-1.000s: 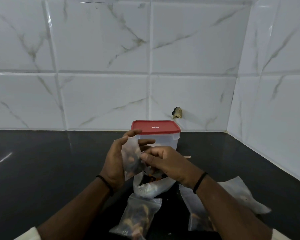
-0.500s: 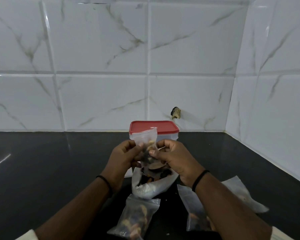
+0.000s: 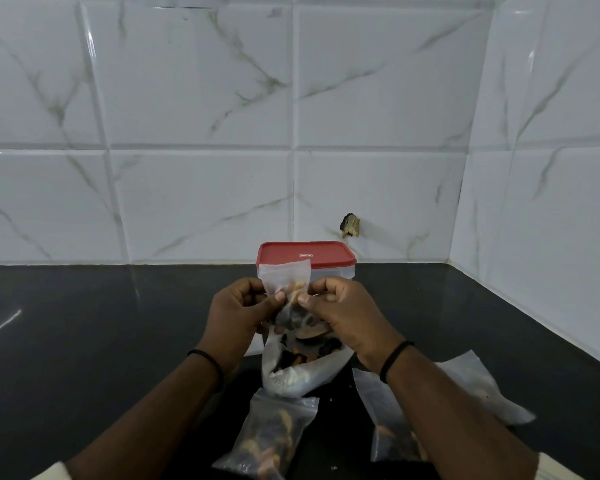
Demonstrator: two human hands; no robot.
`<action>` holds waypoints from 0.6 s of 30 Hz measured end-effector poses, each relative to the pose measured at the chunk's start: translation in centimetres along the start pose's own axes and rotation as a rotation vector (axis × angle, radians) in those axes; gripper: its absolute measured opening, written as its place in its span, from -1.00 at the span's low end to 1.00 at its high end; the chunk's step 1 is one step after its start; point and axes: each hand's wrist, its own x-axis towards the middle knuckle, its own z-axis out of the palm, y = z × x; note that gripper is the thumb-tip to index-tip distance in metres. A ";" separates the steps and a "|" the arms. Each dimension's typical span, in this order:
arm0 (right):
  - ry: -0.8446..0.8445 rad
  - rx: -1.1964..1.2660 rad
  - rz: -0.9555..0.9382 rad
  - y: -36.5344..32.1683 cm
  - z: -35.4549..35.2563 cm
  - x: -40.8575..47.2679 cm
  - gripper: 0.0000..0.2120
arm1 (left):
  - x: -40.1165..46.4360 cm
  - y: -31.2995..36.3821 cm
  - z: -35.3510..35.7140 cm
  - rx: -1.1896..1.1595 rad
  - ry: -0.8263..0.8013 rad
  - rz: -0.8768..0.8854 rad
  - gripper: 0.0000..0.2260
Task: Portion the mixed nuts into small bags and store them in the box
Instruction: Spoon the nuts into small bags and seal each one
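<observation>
Small clear bag (image 3: 286, 284) of mixed nuts held upright between two hands above a dark counter (image 3: 84, 341). Left hand (image 3: 238, 315) pinching its left edge, right hand (image 3: 347, 315) pinching its right edge, thumbs toward the camera. Directly below, a larger open bag of nuts (image 3: 298, 368). Behind, a box with red lid (image 3: 305, 254) closed. In front, two filled bags: filled bag at centre (image 3: 271, 438), filled bag at right (image 3: 392, 431).

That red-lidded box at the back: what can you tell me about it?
The box is a small rectangular tub of cloudy, see-through plastic with a flat red lid with rounded corners, pressed on and bearing a small white label. It stands upright on the black counter close to the tiled wall. The small bag held up by both hands hides part of its front; nothing visibly touches it, and its contents cannot be made out.
</observation>
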 end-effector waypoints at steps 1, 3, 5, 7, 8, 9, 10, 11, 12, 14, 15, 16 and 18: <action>0.018 -0.007 -0.002 0.1 0.0 0.0 -0.86 | -0.1 0.0 0.0 0.005 -0.015 -0.002 -0.86; 0.038 -0.019 -0.004 0.3 -0.1 0.1 -0.93 | -0.2 -0.1 0.1 0.001 -0.038 -0.011 -0.83; 0.039 -0.046 -0.002 0.3 -0.2 0.2 -0.95 | -0.2 -0.2 0.2 -0.007 -0.022 -0.010 -0.82; 0.033 -0.049 0.008 0.1 -0.3 0.2 -0.91 | -0.1 -0.2 0.1 0.008 0.012 0.008 -0.85; 0.030 -0.033 0.010 -0.1 -0.3 0.2 -0.88 | -0.1 -0.2 0.1 0.018 0.024 0.015 -0.87; 0.034 -0.009 0.008 -0.3 -0.4 0.2 -0.86 | -0.1 -0.2 0.1 0.024 0.030 0.017 -0.88; 0.046 0.011 0.001 -0.5 -0.5 0.1 -0.84 | -0.1 -0.2 0.1 0.029 0.031 0.016 -0.88; 0.067 0.020 -0.012 -0.7 -0.6 0.1 -0.85 | -0.1 -0.2 0.1 0.033 0.030 0.016 -0.88; 0.091 0.019 -0.028 -0.8 -0.7 0.1 -0.88 | -0.2 -0.2 0.1 0.037 0.026 0.018 -0.88; 0.132 0.024 -0.048 -0.8 -0.7 0.0 -0.91 | -0.2 -0.2 0.2 0.039 0.017 0.023 -0.86; 0.144 0.025 -0.047 -0.7 -0.7 -0.1 -0.92 | -0.3 -0.1 0.3 0.040 0.016 0.026 -0.86; 0.149 0.023 -0.043 -0.7 -0.7 -0.1 -0.92 | -0.3 -0.1 0.3 0.041 0.016 0.028 -0.87; 0.145 0.021 -0.036 -0.8 -0.7 -0.2 -0.92 | -0.3 0.0 0.4 0.037 0.022 0.034 -0.89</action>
